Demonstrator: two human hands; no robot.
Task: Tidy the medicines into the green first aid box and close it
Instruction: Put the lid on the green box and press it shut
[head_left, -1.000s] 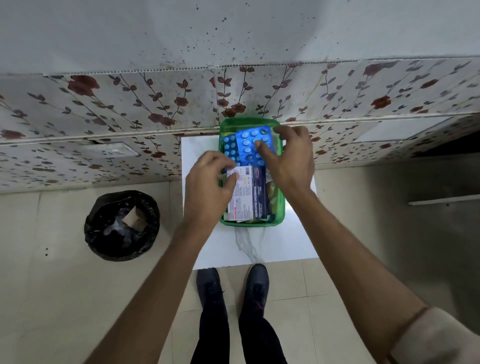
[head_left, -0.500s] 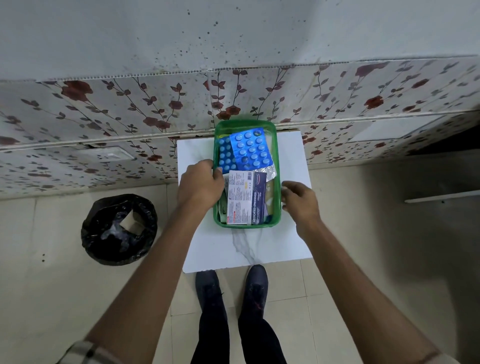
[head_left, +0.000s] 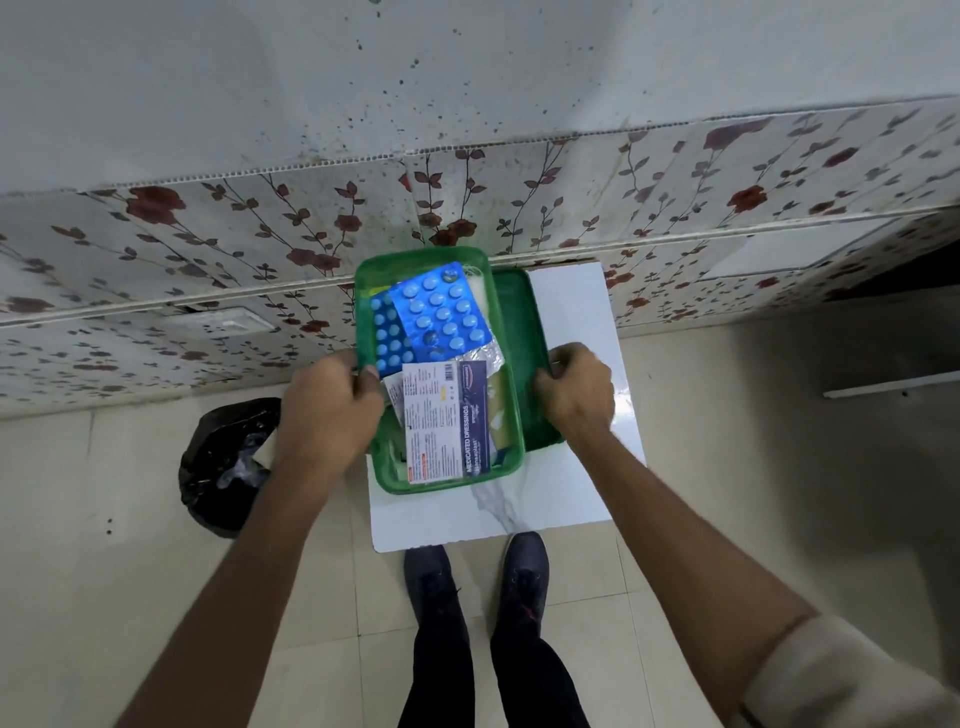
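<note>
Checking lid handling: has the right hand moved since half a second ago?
Yes. The right hand has gone from the white table beside the green box to gripping the green lid on the box's right.

A flat white and dark blue packet (head_left: 448, 422) lying in the green first aid box (head_left: 385, 467) carries the words "MEDICATED DRESSINGS" in white capitals along its dark blue band. Beside that line a smaller word reads roughly as "Hansaplast", though it is too small to be sure. The packet's white part holds a barcode, an orange patch and blocks of fine print, none of it legible, and the blue blister strips (head_left: 444, 314) further back in the box show no readable writing.
</note>
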